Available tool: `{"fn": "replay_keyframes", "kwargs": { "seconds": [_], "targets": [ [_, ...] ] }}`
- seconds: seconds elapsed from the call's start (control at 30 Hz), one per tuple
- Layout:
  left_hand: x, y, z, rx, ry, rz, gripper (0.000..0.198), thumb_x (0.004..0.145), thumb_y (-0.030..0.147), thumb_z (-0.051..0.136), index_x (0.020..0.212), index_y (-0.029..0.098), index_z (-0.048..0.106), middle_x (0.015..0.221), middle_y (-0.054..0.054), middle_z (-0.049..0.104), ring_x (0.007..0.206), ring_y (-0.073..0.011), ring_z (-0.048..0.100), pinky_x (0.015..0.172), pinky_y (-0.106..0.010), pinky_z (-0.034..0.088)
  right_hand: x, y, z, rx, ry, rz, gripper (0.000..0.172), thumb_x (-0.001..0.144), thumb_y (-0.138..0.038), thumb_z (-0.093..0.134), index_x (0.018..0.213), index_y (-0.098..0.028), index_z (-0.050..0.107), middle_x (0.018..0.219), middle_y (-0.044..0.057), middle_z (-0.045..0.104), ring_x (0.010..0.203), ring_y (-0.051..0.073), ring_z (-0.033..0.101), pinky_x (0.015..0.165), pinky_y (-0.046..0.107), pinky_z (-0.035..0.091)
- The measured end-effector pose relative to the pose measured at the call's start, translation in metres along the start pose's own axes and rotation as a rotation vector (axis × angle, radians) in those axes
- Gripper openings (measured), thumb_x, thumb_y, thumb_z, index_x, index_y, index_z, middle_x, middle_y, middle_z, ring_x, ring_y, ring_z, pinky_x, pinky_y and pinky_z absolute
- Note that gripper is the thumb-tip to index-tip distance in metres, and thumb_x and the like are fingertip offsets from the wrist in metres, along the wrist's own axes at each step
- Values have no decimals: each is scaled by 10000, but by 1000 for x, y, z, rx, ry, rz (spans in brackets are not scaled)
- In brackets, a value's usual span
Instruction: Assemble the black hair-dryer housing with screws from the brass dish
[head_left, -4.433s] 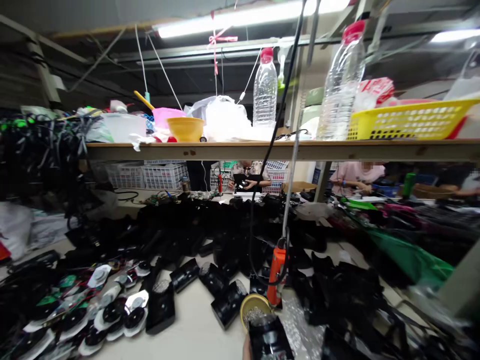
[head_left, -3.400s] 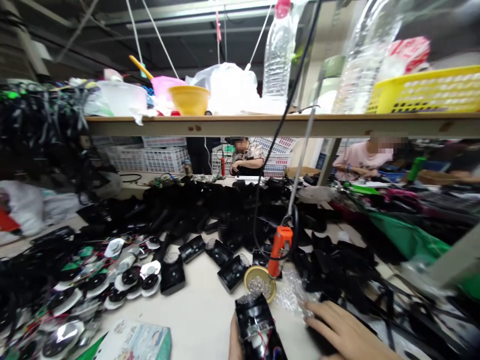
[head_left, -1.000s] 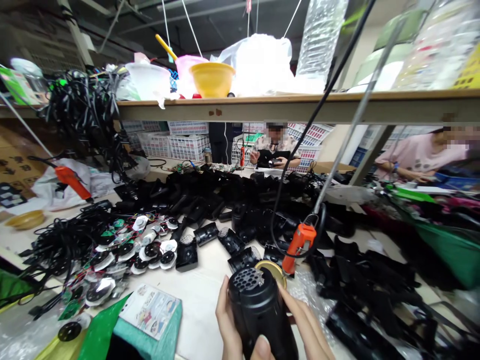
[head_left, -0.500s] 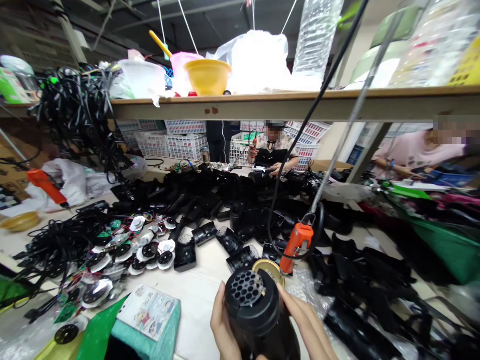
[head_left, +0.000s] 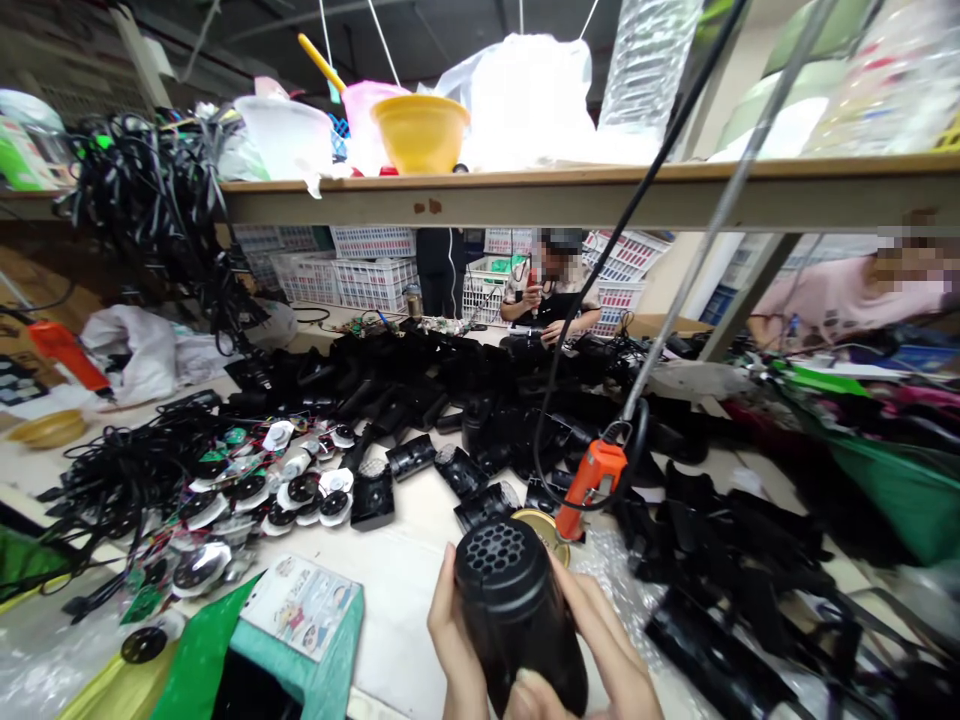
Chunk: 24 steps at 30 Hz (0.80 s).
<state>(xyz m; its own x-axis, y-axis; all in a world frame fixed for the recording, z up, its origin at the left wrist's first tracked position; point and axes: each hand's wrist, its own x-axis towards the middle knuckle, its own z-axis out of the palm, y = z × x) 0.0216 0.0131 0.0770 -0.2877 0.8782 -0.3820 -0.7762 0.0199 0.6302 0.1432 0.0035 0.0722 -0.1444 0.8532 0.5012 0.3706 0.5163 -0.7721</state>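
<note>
Holding the black casing [head_left: 517, 610] between both hands at the near edge of the worktop [head_left: 405, 570], we have our left hand [head_left: 454, 640] wrapped along its left side and our right hand [head_left: 600, 650] along its right, with a thumb across the near end; both grips are closed on it. The main risk we see is the casing slipping: it is smooth and rounded, held mostly by fingertips, and if it twists free it could drop onto the brass dish [head_left: 541, 525] just beyond it or knock the orange screwdriver [head_left: 589, 485] that hangs on its cable right behind. That cable sways close to our right hand, so a snag is possible too. Loose black parts [head_left: 480, 400] crowd the middle of the worktop, and a fallen casing could be lost among them. Its long axis runs away from us, tilted upward, and the round grille with the honeycomb holes [head_left: 495, 550] points toward the far edge and slightly up.
</note>
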Motion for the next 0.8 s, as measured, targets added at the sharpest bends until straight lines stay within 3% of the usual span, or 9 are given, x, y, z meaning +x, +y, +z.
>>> {"fn": "replay_keyframes", "kwargs": {
  "seconds": [0.07, 0.17, 0.27, 0.43, 0.6, 0.73, 0.8],
  "targets": [
    [1, 6, 6, -11, 1, -21, 795, 847, 711, 642, 1324, 74, 631, 1205, -203, 746, 1332, -388, 588, 1177, -518, 432, 2, 3, 3, 58, -22, 13, 612, 977, -516, 607, 1517, -259, 475, 1296, 103, 624, 1195, 264, 649, 975, 286, 553],
    [0, 12, 10, -19, 95, 7, 781, 840, 688, 671, 1331, 84, 611, 1200, -194, 745, 1321, -371, 602, 1182, -488, 433, 2, 6, 8, 144, -81, 66, 656, 979, -623, 543, 1531, -280, 456, 1198, 76, 618, 1077, 227, 681, 919, 262, 566],
    [-7, 12, 8, 3, 163, 100, 832, 821, 688, 695, 1395, 104, 551, 1225, -188, 732, 1313, -372, 606, 1168, -475, 450, -2, 5, 14, 154, -110, 118, 694, 995, -658, 463, 1567, -272, 397, 1245, 89, 579, 1163, 244, 648, 967, 284, 556],
    [-28, -5, 6, 181, 38, 357, 1116, 653, 574, 895, 1559, 262, 323, 1467, -146, 588, 1373, -374, 548, 1102, -403, 501, -5, -3, 24, -20, -104, 123, 626, 1052, -556, 384, 1613, -308, 257, 1432, 107, 484, 1365, 282, 509, 1106, 380, 470],
    [-36, -12, 13, 231, 61, 347, 898, 810, 464, 777, 1548, 367, 274, 1535, -72, 509, 1297, -273, 607, 1028, -302, 517, 0, -10, 27, -118, -73, 129, 560, 1069, -414, 351, 1606, -317, 226, 1391, 102, 492, 1316, 286, 514, 1081, 412, 468],
    [-26, -14, 8, 269, 70, 376, 995, 752, 505, 822, 1551, 321, 257, 1481, -113, 534, 1283, -296, 609, 1020, -319, 521, 3, -2, 26, -178, -146, 123, 586, 1049, -393, 376, 1610, -349, 211, 1320, 92, 532, 1217, 296, 567, 1020, 443, 501],
    [-18, -18, 1, 249, 102, 302, 1045, 715, 524, 858, 1542, 304, 258, 1435, -130, 566, 1280, -305, 612, 1030, -330, 517, 3, 8, 29, -241, -196, 131, 623, 1033, -373, 434, 1617, -357, 217, 1260, 91, 568, 1142, 305, 598, 979, 467, 524]
  ]
}}
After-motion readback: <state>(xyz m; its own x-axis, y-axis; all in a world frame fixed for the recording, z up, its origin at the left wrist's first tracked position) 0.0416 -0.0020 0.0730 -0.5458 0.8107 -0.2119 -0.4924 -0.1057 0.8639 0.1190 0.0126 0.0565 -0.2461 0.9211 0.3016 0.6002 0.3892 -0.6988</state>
